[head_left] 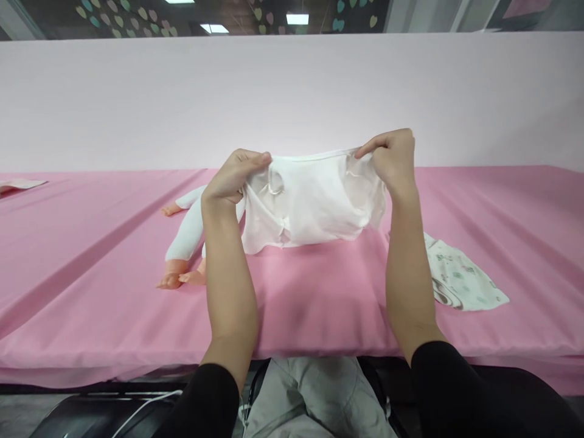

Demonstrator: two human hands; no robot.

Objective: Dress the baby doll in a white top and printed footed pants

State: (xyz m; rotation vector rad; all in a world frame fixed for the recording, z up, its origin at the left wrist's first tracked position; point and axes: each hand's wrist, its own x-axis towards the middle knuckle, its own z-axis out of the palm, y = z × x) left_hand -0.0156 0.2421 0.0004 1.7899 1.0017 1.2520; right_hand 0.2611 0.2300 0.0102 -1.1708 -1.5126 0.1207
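A small white cloth garment point(314, 201), thin and with ties or folds near its left side, is stretched out in front of me above the pink table cover. My left hand point(235, 176) pinches its upper left corner between thumb and fingers. On the other side my right hand point(393, 159) grips the upper right edge, the index finger lying along it. Behind my left forearm lies a baby doll point(187, 234) with white limbs and skin-toned hands and feet; its upper part is hidden by my arm and the cloth.
Right of my right forearm lies a folded, patterned white cloth point(465, 277). Another piece of fabric point(20, 184) rests at the far left. The pink-covered table point(91, 316) ends at a white wall point(292, 97) behind. A white cord point(146, 409) hangs below the front edge.
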